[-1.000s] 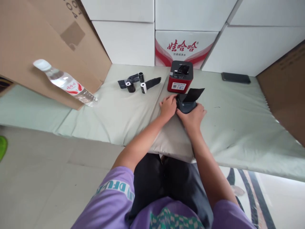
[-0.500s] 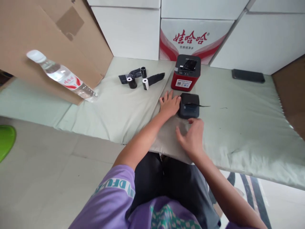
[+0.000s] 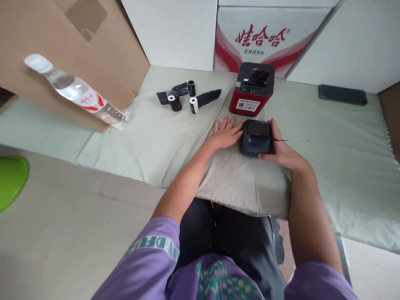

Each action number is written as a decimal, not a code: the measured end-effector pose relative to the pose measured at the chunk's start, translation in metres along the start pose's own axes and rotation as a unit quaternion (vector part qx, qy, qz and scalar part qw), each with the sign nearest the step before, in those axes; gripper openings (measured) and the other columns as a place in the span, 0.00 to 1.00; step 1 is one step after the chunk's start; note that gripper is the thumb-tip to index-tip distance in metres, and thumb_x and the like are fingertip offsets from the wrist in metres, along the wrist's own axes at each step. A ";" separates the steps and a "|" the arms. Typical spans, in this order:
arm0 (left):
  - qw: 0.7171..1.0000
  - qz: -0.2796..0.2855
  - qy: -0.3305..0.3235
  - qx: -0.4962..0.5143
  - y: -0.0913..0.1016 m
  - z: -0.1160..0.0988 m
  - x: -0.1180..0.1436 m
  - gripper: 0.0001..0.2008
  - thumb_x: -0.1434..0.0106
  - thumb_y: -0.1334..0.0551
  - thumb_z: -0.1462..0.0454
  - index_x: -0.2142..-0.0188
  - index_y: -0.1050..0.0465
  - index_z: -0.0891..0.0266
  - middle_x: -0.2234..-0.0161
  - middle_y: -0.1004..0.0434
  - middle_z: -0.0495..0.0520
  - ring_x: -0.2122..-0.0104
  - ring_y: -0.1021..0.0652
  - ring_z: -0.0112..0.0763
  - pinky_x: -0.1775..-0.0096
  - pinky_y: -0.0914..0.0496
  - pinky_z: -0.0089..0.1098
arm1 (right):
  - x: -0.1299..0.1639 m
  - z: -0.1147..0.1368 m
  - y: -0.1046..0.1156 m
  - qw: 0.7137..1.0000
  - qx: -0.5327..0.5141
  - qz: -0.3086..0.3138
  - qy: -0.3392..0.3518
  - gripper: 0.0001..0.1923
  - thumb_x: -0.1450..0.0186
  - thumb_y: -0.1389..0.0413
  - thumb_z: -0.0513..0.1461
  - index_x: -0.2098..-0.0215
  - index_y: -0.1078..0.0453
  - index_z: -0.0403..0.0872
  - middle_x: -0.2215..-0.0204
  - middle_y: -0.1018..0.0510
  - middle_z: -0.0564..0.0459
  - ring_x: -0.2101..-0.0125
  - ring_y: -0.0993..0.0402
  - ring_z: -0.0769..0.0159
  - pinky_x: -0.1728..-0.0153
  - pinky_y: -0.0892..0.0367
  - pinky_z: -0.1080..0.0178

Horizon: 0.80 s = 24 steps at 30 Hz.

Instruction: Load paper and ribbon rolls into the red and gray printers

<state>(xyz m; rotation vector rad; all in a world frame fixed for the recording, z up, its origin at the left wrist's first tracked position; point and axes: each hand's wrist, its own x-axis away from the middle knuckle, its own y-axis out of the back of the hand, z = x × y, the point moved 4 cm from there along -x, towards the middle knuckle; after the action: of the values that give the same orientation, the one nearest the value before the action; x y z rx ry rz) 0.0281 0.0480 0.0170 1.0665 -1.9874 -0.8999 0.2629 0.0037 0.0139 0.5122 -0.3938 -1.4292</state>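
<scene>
A small black printer point(image 3: 256, 143) sits on the cloth-covered surface in front of me, a thin black strip point(image 3: 283, 140) sticking out of its right side. My left hand point(image 3: 227, 135) lies beside it with fingers spread, the thumb side touching its left edge. Around the right side goes my right hand point(image 3: 286, 155), thumb at the front corner and fingers at the back corner, gripping it. Just behind stands a red and black box-shaped machine point(image 3: 246, 93) with a white label on its front.
Small black rolls point(image 3: 175, 104) and a white-and-black roll point(image 3: 194, 106) stand left, their black film trailing. A water bottle point(image 3: 84, 96) leans against a cardboard box point(image 3: 109, 54). White cartons point(image 3: 268, 35) line the back. A dark phone-like slab point(image 3: 343, 95) lies at right.
My right hand has moved from in front of the small black printer to its right side and taken hold there. My left hand stays at the left edge. The view has shifted slightly.
</scene>
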 end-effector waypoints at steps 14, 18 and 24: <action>1.000 -0.011 0.004 0.009 -0.002 0.009 -0.010 0.30 0.18 0.51 0.57 0.19 0.43 0.48 0.16 0.58 0.49 0.16 0.62 0.46 0.19 0.67 0.62 | -0.002 -0.011 -0.013 0.994 -0.057 0.087 0.024 0.91 0.58 0.19 0.47 0.15 0.78 0.56 0.14 0.63 0.42 0.16 0.55 0.43 0.18 0.54 0.39; 1.000 0.018 0.010 0.009 0.001 0.010 -0.013 0.31 0.19 0.49 0.58 0.20 0.43 0.48 0.15 0.61 0.49 0.16 0.63 0.45 0.19 0.69 0.61 | -0.002 -0.014 -0.015 0.993 -0.035 0.094 0.063 0.91 0.55 0.18 0.47 0.15 0.80 0.52 0.15 0.71 0.41 0.15 0.67 0.46 0.17 0.62 0.44; 1.000 0.016 -0.004 0.026 0.001 0.017 -0.018 0.29 0.20 0.47 0.57 0.22 0.39 0.46 0.15 0.58 0.47 0.16 0.61 0.45 0.19 0.69 0.59 | 0.000 -0.015 -0.019 0.992 -0.002 0.085 0.088 0.89 0.51 0.19 0.44 0.15 0.82 0.49 0.16 0.74 0.37 0.15 0.67 0.49 0.18 0.59 0.47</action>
<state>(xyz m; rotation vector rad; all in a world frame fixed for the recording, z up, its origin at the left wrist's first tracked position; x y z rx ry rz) 0.0210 0.0682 0.0050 1.0597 -2.0383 -0.8405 0.2559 0.0038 -0.0092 0.5836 -0.2858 -1.2104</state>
